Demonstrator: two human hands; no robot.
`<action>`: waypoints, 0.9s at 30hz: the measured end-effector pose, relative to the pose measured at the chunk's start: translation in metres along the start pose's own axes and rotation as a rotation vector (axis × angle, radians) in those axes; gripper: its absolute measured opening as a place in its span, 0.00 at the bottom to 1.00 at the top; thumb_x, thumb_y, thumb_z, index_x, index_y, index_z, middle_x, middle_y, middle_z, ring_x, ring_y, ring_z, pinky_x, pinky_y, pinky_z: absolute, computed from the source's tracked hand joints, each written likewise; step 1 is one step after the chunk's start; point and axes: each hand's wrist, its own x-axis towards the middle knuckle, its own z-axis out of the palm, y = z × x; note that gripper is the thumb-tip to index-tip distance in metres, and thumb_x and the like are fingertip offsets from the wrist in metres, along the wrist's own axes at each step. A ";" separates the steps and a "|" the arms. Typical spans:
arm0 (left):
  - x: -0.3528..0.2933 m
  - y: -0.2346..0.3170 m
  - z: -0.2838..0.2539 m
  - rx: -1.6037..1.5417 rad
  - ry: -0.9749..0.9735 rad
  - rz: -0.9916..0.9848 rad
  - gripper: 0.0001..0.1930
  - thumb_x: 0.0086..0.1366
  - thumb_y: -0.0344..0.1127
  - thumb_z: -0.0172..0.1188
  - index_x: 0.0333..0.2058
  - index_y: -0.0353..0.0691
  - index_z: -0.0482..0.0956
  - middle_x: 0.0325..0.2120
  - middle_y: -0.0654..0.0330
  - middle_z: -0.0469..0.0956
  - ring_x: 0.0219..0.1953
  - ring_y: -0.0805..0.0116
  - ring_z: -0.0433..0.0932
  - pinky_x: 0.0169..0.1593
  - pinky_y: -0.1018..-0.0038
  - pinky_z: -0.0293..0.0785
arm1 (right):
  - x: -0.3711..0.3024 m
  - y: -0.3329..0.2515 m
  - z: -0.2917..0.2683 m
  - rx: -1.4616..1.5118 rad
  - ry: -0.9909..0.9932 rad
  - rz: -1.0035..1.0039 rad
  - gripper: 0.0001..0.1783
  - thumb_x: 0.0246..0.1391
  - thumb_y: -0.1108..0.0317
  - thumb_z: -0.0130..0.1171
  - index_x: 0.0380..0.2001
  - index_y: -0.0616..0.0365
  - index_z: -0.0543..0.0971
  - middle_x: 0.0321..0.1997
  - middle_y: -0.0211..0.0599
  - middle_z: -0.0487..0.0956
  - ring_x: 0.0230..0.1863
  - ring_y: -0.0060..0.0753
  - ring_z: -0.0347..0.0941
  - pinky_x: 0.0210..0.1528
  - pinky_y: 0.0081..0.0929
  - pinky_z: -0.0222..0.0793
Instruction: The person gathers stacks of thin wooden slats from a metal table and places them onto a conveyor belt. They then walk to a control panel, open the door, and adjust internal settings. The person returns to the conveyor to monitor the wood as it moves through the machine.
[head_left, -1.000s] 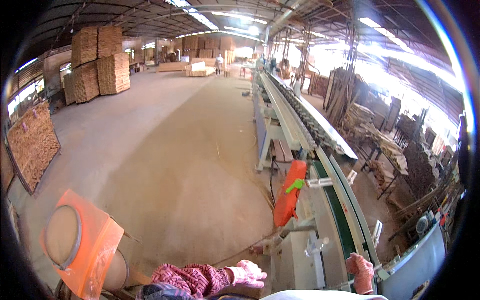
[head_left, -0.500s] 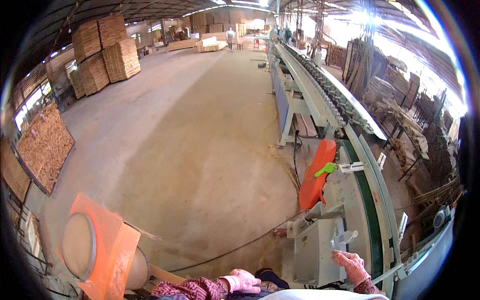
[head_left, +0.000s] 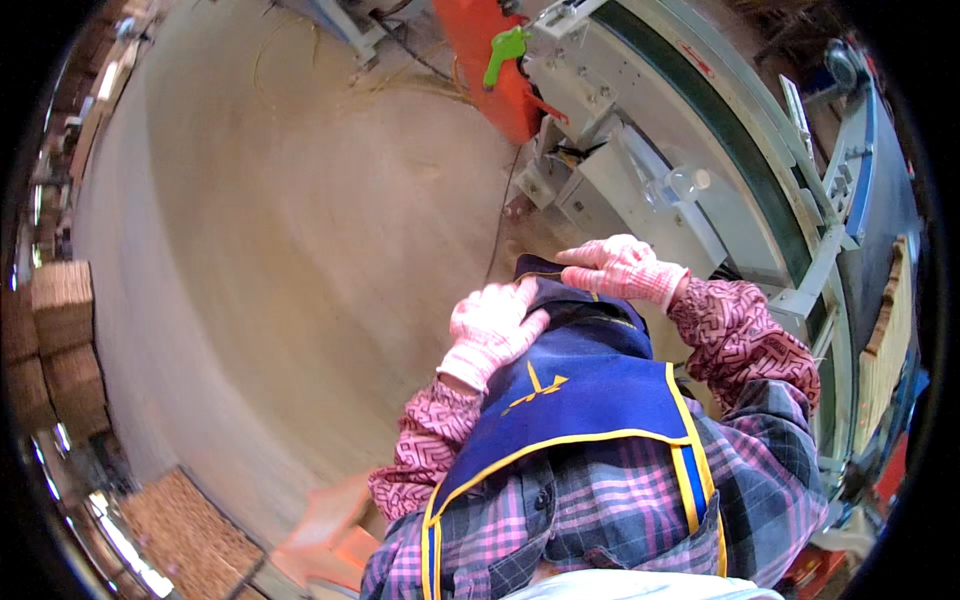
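Observation:
Both my hands wear pink-and-white knit gloves and rest at the lower part of a blue apron [head_left: 590, 390] with yellow trim. My left hand [head_left: 492, 328] lies against the apron's left side with its fingers stretched out. Farther to the right, my right hand [head_left: 622, 270] reaches leftward over the apron's dark far edge, fingers extended. Neither hand shows anything held between its fingers, though the fabric under the fingertips is partly hidden. Patterned pink sleeves cover my forearms. Beyond my right hand, a clear plastic bottle [head_left: 688, 185] lies on the grey machine.
A long machine with a dark green belt [head_left: 715, 115] curves along my right. An orange-red guard [head_left: 490, 85] with a green handle-like tool [head_left: 505, 55] on it stands ahead. Wood stacks [head_left: 65, 340] are far left; an orange object [head_left: 325, 530] stands at lower left; wood strips [head_left: 882, 350] lie right.
The view has tilted down toward my body. My hands, earlier apart, have come together at the apron; the right one has left the area beside the bottle.

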 end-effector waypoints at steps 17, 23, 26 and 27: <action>0.062 -0.184 -0.092 0.168 -0.195 0.263 0.29 0.66 0.58 0.54 0.61 0.51 0.72 0.51 0.52 0.79 0.53 0.55 0.77 0.56 0.60 0.73 | 0.138 -0.050 0.053 0.404 0.255 0.418 0.28 0.62 0.45 0.49 0.57 0.50 0.77 0.52 0.51 0.80 0.57 0.52 0.74 0.59 0.40 0.68; 0.090 -0.266 -0.114 0.227 -0.218 0.324 0.28 0.65 0.55 0.57 0.59 0.49 0.74 0.50 0.49 0.80 0.53 0.53 0.78 0.56 0.62 0.74 | 0.176 0.056 0.202 0.180 0.307 0.844 0.24 0.63 0.49 0.44 0.52 0.49 0.79 0.51 0.47 0.81 0.55 0.53 0.75 0.57 0.44 0.70; 0.101 -0.326 -0.060 0.008 -0.462 0.084 0.31 0.65 0.60 0.53 0.60 0.48 0.73 0.52 0.49 0.78 0.55 0.48 0.76 0.59 0.57 0.71 | 0.190 0.046 0.192 0.652 0.621 1.284 0.24 0.64 0.50 0.44 0.50 0.51 0.80 0.50 0.48 0.81 0.53 0.54 0.76 0.54 0.46 0.72; 0.107 -0.332 -0.042 -0.031 -0.479 0.068 0.31 0.65 0.60 0.54 0.59 0.46 0.74 0.52 0.46 0.78 0.54 0.46 0.76 0.58 0.56 0.71 | 0.202 0.116 0.265 0.463 0.697 1.093 0.21 0.61 0.52 0.49 0.47 0.52 0.81 0.46 0.47 0.82 0.51 0.55 0.77 0.51 0.45 0.74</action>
